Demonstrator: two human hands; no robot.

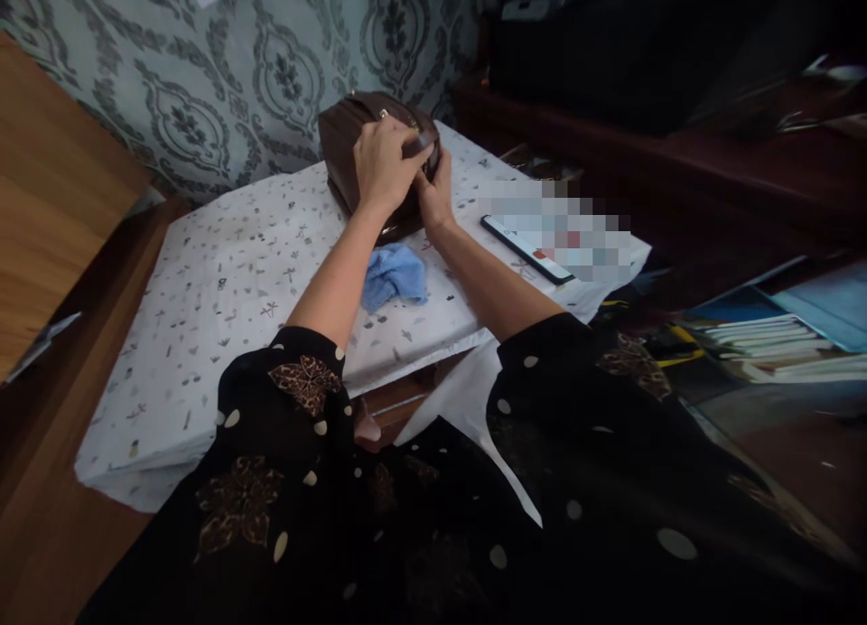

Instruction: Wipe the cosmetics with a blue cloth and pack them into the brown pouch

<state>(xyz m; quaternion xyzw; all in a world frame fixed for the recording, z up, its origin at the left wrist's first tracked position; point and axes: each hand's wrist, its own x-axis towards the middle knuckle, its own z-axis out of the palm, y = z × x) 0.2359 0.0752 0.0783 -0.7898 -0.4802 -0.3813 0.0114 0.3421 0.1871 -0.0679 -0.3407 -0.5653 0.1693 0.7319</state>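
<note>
A dark brown handbag point(340, 148) with gold-coloured metal fittings stands on the covered table, near the patterned wall. My left hand point(383, 163) lies over its top right part, fingers closed on what looks like a strap or handle end. Lower down, my right hand point(438, 194) grips the bag's right end, its thumb towards me and its fingers curled around the far side. My hands almost meet there, and they hide part of that end. Just in front of the bag, below my wrists, is a crumpled blue cloth point(395, 276).
A white printed tablecloth point(223, 286) covers the table. To the right lies a phone point(530, 249) with its screen lit, partly blurred out. A wooden panel point(60, 200) borders the left. Dark furniture point(650, 155) and stacked books point(778, 345) stand at the right.
</note>
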